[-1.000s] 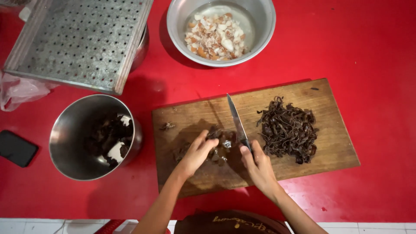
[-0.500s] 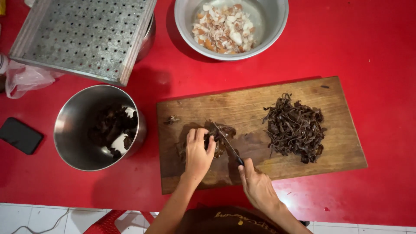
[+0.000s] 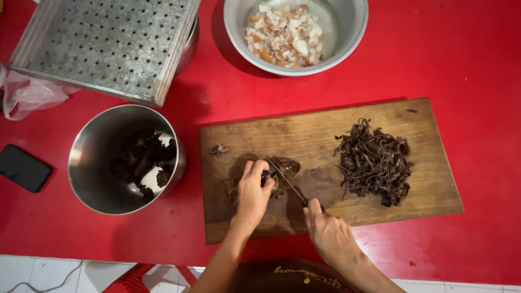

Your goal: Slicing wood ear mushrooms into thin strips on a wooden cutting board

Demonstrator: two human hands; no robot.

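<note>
Both our hands work mid-board: left hand fingers curled, pinning dark mushroom; right hand closed around knife, blade pointing eleven o'clock on the cutting board.

Left hand and right hand, fingers curled

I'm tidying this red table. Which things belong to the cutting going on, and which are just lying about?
In use:
left hand pressing the dark mushroom piece
right hand with the knife
wooden cutting board
pile of dark strips
steel pot of dark pieces

Lying about:
perforated metal tray
bowl of pale pieces
black phone
plastic bag
</note>
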